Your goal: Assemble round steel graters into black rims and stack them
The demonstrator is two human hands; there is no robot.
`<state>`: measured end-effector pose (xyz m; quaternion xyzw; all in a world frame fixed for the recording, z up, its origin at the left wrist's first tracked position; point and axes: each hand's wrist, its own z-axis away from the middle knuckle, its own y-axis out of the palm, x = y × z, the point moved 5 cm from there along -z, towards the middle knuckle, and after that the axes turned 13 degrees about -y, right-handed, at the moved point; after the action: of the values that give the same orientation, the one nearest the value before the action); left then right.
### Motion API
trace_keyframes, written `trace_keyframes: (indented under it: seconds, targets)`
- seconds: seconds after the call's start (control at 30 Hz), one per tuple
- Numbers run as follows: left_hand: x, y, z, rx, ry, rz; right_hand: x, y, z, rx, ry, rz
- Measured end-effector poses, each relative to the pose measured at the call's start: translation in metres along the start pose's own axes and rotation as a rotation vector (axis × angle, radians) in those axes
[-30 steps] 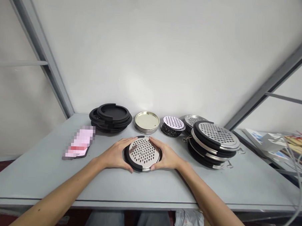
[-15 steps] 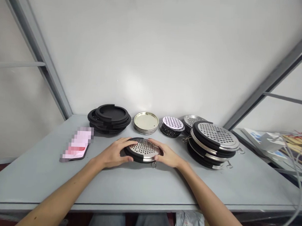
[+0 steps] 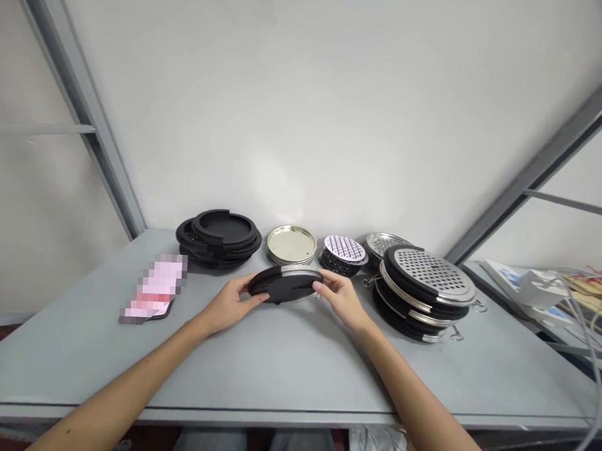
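Between both hands a round black disc-shaped holder with a metal rim (image 3: 285, 288) is tilted up, its dark underside toward me. My left hand (image 3: 232, 302) grips its left edge, thumb on the underside. At its right edge my right hand (image 3: 341, 299) is closed on it, with the thumb against the underside. A small wire ring shows by the right fingertips. The perforated metal top of the disc is hidden from view now. To the right stands a stack of similar black discs with perforated metal tops (image 3: 428, 277) and wire clips.
Along the wall are a pile of black round trays (image 3: 224, 229), a stack of gold-coloured metal lids (image 3: 291, 244), perforated discs with a pinkish top (image 3: 344, 249) and metal perforated plates (image 3: 382, 244). A blurred-out phone (image 3: 153, 289) lies left. White cables (image 3: 591, 384) hang at right.
The disc has been tipped up from lying nearly flat, so its black underside faces me instead of the perforated top. Both hands have kept hold of its sides.
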<state>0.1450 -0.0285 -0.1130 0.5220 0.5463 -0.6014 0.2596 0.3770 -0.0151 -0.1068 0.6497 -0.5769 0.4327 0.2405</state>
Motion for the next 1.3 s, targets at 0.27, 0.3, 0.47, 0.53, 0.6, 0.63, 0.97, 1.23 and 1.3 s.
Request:
trace_keyframes:
  seconds: [0.27, 0.3, 0.47, 0.53, 0.6, 0.63, 0.97, 1.23, 1.3]
  targets:
    - [0.007, -0.004, -0.002, -0.162, -0.032, -0.033, 0.0, 0.003, -0.002, 0.069, -0.017, -0.092]
    - [0.006, -0.005, -0.001, -0.177, -0.031, -0.046, -0.001, 0.003, -0.002, 0.079, -0.024, -0.106]
    - [-0.003, -0.01, 0.005, -0.203, 0.154, -0.262, 0.001, -0.002, 0.0, 0.084, -0.077, 0.037]
    - [-0.011, -0.009, 0.01, -0.184, 0.346, -0.404, 0.008, -0.003, 0.003, 0.123, -0.145, 0.152]
    - [-0.017, -0.009, 0.015, -0.184, 0.497, -0.53, 0.014, -0.001, 0.005, 0.176, -0.22, 0.255]
    - [-0.02, -0.009, 0.017, -0.193, 0.542, -0.578, 0.015, 0.001, 0.006, 0.195, -0.259, 0.303]
    - [-0.03, -0.004, 0.021, -0.254, 0.645, -0.686, 0.015, 0.006, 0.006, 0.227, -0.511, 0.551]
    - [-0.027, -0.002, 0.02, -0.261, 0.597, -0.673, 0.024, 0.01, 0.011, 0.175, -0.579, 0.574]
    - [-0.029, -0.002, 0.021, -0.282, 0.606, -0.644, 0.026, 0.013, 0.012, 0.169, -0.608, 0.542]
